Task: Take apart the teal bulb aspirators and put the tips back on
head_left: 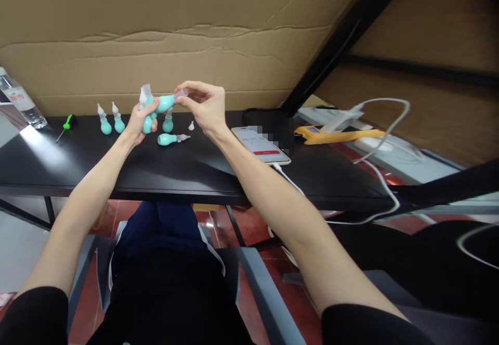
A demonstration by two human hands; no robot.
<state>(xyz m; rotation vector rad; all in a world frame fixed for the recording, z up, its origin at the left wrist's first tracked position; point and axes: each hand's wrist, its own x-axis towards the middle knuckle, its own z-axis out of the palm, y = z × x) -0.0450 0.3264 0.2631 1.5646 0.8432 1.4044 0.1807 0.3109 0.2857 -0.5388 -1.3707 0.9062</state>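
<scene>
My left hand grips a teal bulb with a clear tip and steadies a second teal bulb held sideways above the black table. My right hand pinches that second bulb's clear nozzle at its right end. Below the hands, one teal bulb lies on its side and another stands upright. Two more teal bulbs stand to the left. A loose clear tip rests on the table near my right wrist.
A green-handled screwdriver and a water bottle lie at the far left. A phone with a white cable, a yellow tool and a white charger cable sit to the right. Cardboard backs the table.
</scene>
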